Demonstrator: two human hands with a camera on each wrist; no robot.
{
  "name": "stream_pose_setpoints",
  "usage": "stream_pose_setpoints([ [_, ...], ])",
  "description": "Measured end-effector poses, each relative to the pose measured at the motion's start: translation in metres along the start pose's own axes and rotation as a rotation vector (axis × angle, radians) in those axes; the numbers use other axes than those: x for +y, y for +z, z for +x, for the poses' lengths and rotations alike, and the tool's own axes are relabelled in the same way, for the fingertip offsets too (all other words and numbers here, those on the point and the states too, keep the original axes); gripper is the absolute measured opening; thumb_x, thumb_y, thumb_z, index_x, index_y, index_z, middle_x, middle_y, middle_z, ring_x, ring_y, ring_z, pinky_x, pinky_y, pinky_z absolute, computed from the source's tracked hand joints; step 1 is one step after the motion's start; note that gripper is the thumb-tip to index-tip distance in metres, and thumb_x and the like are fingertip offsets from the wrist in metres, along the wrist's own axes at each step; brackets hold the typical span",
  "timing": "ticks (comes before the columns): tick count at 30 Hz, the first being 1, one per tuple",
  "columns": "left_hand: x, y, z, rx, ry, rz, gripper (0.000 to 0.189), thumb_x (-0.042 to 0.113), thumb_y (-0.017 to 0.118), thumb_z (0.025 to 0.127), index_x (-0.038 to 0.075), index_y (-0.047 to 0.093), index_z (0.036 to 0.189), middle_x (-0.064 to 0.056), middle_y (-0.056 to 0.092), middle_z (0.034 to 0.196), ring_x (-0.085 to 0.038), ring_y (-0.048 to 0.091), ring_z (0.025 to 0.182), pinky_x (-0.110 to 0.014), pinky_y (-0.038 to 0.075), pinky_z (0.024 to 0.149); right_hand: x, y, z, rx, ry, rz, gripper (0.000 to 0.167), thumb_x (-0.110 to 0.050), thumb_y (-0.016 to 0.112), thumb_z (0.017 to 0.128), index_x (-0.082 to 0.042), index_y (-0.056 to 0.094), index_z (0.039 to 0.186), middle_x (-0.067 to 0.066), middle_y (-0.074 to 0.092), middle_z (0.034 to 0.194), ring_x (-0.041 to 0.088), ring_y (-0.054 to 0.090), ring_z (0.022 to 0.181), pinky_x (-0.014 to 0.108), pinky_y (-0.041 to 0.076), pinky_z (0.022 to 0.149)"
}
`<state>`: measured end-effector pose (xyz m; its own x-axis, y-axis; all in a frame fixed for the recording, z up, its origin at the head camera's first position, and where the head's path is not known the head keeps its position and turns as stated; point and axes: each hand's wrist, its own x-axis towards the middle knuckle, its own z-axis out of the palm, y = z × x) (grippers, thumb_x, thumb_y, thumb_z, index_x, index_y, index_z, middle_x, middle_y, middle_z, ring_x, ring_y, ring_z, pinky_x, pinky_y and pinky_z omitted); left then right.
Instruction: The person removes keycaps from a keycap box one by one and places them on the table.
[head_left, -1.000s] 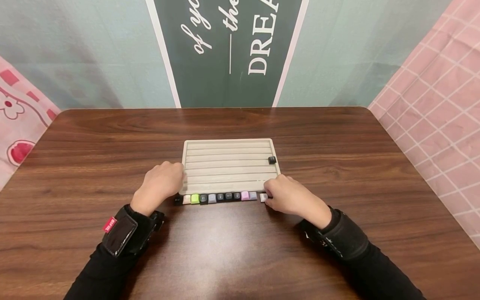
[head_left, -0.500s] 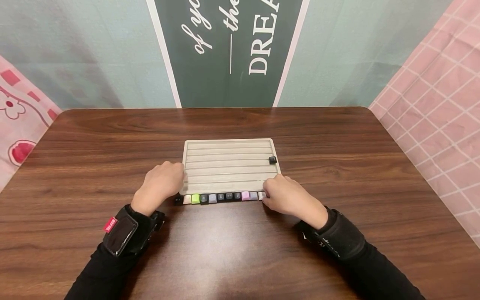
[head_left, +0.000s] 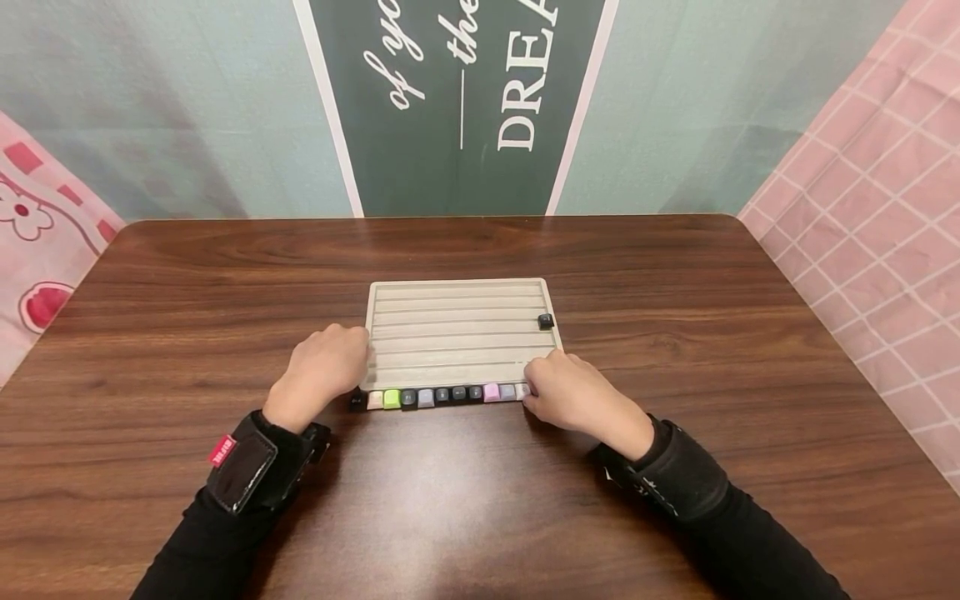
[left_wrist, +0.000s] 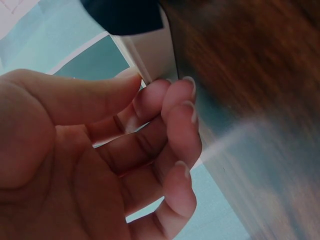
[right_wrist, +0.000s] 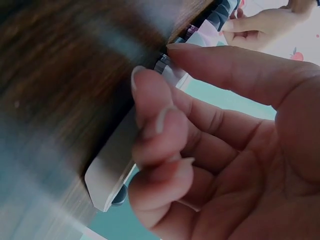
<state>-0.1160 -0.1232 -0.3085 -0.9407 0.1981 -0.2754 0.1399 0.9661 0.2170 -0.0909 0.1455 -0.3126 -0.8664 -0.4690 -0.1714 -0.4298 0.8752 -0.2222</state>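
Observation:
A cream grooved tray (head_left: pixel 461 333) lies on the table, with a row of keycaps (head_left: pixel 459 395) in black, grey, green, pink and white along its near edge. My left hand (head_left: pixel 327 362) holds the tray's left side; in the left wrist view, thumb (left_wrist: pixel 120 92) and curled fingers meet at its edge. At the row's right end, my right hand (head_left: pixel 577 390) pinches a whitish keycap (right_wrist: pixel 172 72) between thumb and index finger, beside a lavender keycap (head_left: pixel 507 392). The head view shows that whitish keycap only partly. One black keycap (head_left: pixel 545 322) sits on the tray near its right edge.
The brown wooden table (head_left: pixel 450 517) extends around the tray on all sides. Behind it hangs a green cloth (head_left: pixel 637 108) with lettering beside it. Pink cloths stand at the left and right.
My right hand has slid slightly left with the whitish keycap, closing the gap to the lavender one. My left hand and the tray look unmoved.

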Motion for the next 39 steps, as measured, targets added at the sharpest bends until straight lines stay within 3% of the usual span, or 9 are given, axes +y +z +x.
stream_pose_setpoints([
  [17,0.000,0.000,0.001,-0.024,-0.014,0.005,0.019,0.012,0.044,0.091,0.001,0.058,0.083,-0.019,0.058,0.080,-0.029,0.055,0.066,-0.042,0.043,0.053,0.003,-0.003,-0.003,0.004,-0.027,0.018,0.034,-0.009,0.066,0.077,-0.013,0.041,0.054,-0.006,0.031,0.052,0.010,0.034,0.048,0.025,0.029,0.044],
  [29,-0.001,0.000,0.002,-0.028,-0.012,-0.002,0.020,0.013,0.044,0.091,0.002,0.058,0.083,-0.019,0.058,0.081,-0.029,0.055,0.067,-0.042,0.043,0.053,0.009,-0.015,-0.003,0.001,0.014,0.008,0.022,-0.003,0.060,0.076,-0.011,0.046,0.061,-0.001,0.042,0.056,0.015,0.041,0.051,0.027,0.033,0.046],
  [39,-0.001,0.000,0.001,-0.009,-0.001,-0.005,0.020,0.013,0.044,0.091,0.002,0.057,0.080,-0.018,0.058,0.080,-0.030,0.056,0.067,-0.043,0.043,0.053,0.017,-0.022,0.002,0.016,0.028,0.034,0.021,-0.004,0.057,0.080,-0.010,0.047,0.063,-0.001,0.040,0.055,0.014,0.039,0.052,0.026,0.032,0.047],
])
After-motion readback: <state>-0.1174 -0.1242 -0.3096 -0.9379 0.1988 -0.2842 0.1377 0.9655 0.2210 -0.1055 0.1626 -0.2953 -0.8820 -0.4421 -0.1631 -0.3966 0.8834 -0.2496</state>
